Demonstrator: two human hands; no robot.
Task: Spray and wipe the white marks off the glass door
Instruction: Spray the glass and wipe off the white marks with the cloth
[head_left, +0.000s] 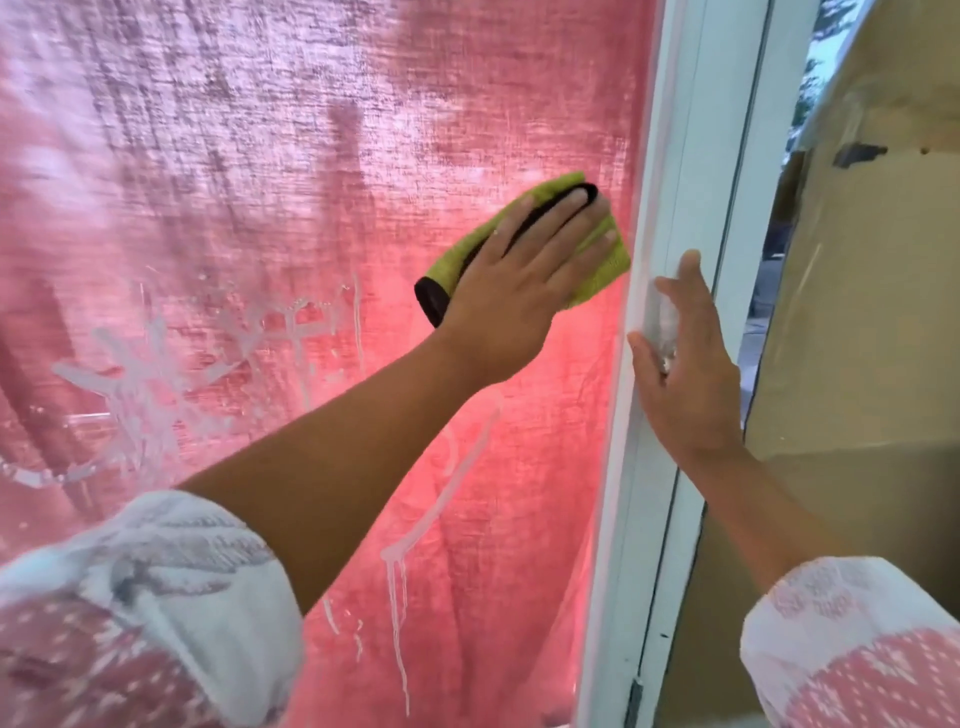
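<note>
My left hand (519, 270) presses a green cloth with a black edge (608, 260) flat against the glass door (311, 156), close to its right edge, fingers straight. White marks (156, 384) are smeared and dripping on the lower left of the glass, and a white streak with runs (400, 556) lies under my left forearm. My right hand (691, 374) lies against the white door frame (670, 156). It holds what looks like a small clear spray bottle (666, 327) between thumb and fingers, mostly hidden by the hand.
A pink curtain hangs behind the glass and fills the pane. Right of the frame, a second pane (857, 364) shows a beige wall and a strip of outdoors. A dark hinge or latch (632, 701) sits low on the frame.
</note>
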